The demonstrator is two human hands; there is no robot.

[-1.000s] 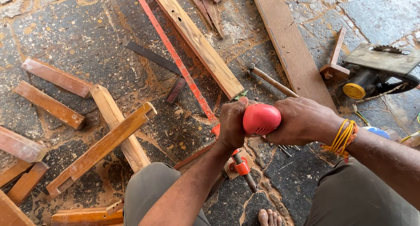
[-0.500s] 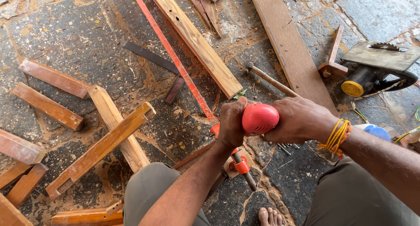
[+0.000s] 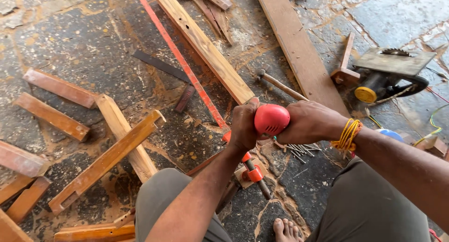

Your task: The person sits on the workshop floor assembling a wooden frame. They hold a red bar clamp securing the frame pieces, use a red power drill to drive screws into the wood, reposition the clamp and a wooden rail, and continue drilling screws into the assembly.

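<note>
Gripping a red power tool (image 3: 272,119) with both hands, I clench my left hand (image 3: 244,126) and right hand (image 3: 309,122) round it above the stone floor (image 3: 70,31), its axis pointing down toward the red clamp (image 3: 252,172), left hand nearer.

Probably an open-air carpentry workshop: a sawdust-strewn stone-slab floor (image 3: 70,31) littered with reddish-brown cut wooden battens (image 3: 61,87), long pale planks (image 3: 299,50) and a circular saw (image 3: 388,78).

Drill (image 3: 272,119) btwn hands, nails (image 3: 299,150) just below
</note>
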